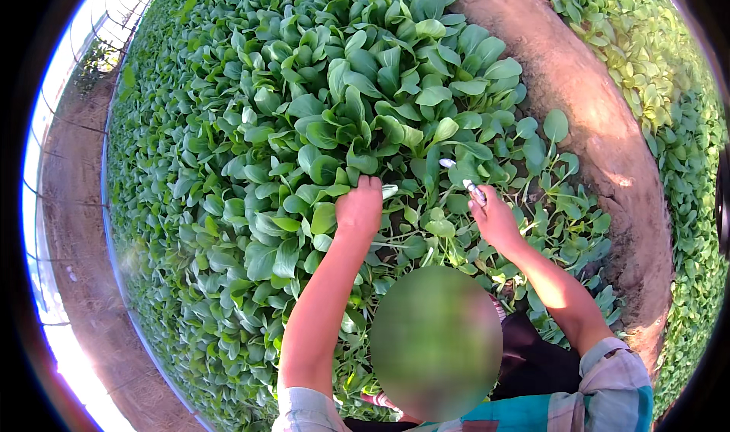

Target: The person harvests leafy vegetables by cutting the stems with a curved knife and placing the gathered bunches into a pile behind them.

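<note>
My left hand (359, 208) is closed around a leafy green (325, 195), which looks like bok choy. Its pale stem end (389, 191) sticks out to the right of my fingers, and its leaves spread to the left. In my right hand (496, 221) is a small tool with a shiny handle (474, 192), probably a knife, pointing up and left. A whitish piece (447, 163) shows beyond a leaf ahead of it; whether it is the blade's tip I cannot tell. Dense standing greens (365, 78) lie just ahead of both hands.
Thinner, low plants (559, 204) grow right of my right hand. A bare soil ridge (604, 129) curves along the bed's right side, with another planted bed (644, 61) beyond. At far left run a dirt strip (80, 175) and curved ribs. A blurred oval (436, 343) covers the lower middle.
</note>
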